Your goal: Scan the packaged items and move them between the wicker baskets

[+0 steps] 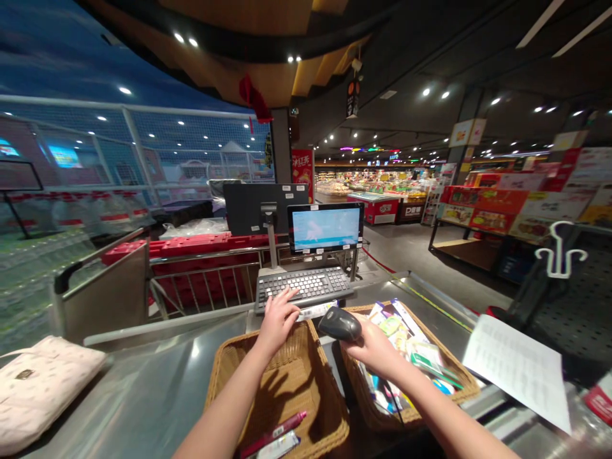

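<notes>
My left hand [280, 317] is over the near edge of a black keyboard [306, 285], its fingers stretched out and holding nothing. Whether the fingertips press the keys, I cannot tell. In my right hand [370, 344] is a black barcode scanner [340, 324], its head pointing left. A slim white packet [318, 310] lies just in front of the keyboard, near the scanner. Below my left wrist stands a wicker basket [217, 363] with a dark pink slim packet [277, 433] and a white one [280, 446] inside. Under my right forearm, another wicker basket [471, 387] holds many small colourful packages [406, 338].
A lit monitor [326, 228] stands behind the keyboard, beside a second dark screen [255, 207]. A pale pink handbag [45, 389] lies on the metal counter [157, 382] at left. Printed paper sheets [521, 366] and a white hook [560, 252] are at right.
</notes>
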### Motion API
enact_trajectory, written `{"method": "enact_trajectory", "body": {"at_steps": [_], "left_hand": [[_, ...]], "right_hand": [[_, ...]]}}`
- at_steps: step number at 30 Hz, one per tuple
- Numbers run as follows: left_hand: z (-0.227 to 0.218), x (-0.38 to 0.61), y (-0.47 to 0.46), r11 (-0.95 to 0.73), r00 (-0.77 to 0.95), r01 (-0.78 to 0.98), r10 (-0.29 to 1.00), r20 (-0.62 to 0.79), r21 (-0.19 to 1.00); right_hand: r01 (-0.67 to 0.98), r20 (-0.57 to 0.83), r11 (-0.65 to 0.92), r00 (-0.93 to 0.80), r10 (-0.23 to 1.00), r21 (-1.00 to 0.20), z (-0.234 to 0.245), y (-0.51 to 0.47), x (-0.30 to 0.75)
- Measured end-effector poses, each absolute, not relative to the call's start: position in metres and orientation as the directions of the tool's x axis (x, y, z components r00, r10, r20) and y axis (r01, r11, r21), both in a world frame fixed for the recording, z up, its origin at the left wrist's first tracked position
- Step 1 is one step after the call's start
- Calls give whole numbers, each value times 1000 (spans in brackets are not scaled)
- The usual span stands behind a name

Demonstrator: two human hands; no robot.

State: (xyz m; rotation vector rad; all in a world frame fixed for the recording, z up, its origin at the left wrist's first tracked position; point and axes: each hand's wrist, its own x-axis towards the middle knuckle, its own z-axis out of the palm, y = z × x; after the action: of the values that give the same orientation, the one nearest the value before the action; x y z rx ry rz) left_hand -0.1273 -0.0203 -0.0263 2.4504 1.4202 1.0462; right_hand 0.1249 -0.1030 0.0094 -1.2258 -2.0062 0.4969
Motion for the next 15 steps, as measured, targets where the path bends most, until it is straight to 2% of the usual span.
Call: {"method": "enact_trajectory", "body": {"at_steps": [15], "left_hand": [[-43, -170, -45, -467, 256, 757, 855, 451, 457]], "right_hand": [[605, 346, 477, -329, 879, -638, -4, -99, 119]]}}
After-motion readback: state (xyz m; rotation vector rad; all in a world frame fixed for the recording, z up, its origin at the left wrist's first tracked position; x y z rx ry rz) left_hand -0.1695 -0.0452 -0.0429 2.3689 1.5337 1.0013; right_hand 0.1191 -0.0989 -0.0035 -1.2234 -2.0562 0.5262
